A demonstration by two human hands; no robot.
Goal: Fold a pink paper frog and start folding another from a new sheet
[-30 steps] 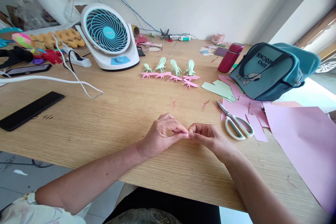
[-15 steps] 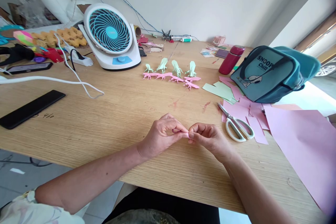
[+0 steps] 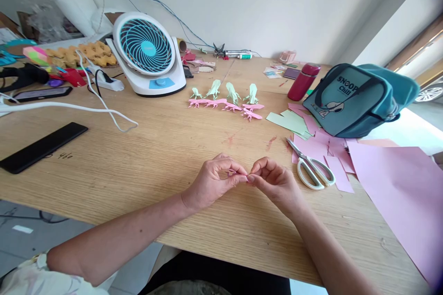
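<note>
My left hand [image 3: 213,179] and my right hand [image 3: 273,182] meet fingertip to fingertip just above the wooden table [image 3: 155,147]. Both pinch a small folded piece of pink paper [image 3: 237,174], which is mostly hidden by the fingers. Farther back lie a row of pink folded paper figures [image 3: 224,103] and behind them green folded paper figures [image 3: 224,90]. White-handled scissors [image 3: 311,166] lie to the right of my right hand on pink paper scraps.
A white and teal desk fan [image 3: 147,53] stands at the back left, with a white cable [image 3: 86,108] and a black phone [image 3: 41,146]. A teal bag [image 3: 356,97], a red bottle [image 3: 303,82], green sheets [image 3: 290,120] and a large pink sheet [image 3: 404,193] lie right.
The view has shifted slightly. My hands stay together on the pink paper; the right hand's fingers have arched up and its grip has turned a little.
</note>
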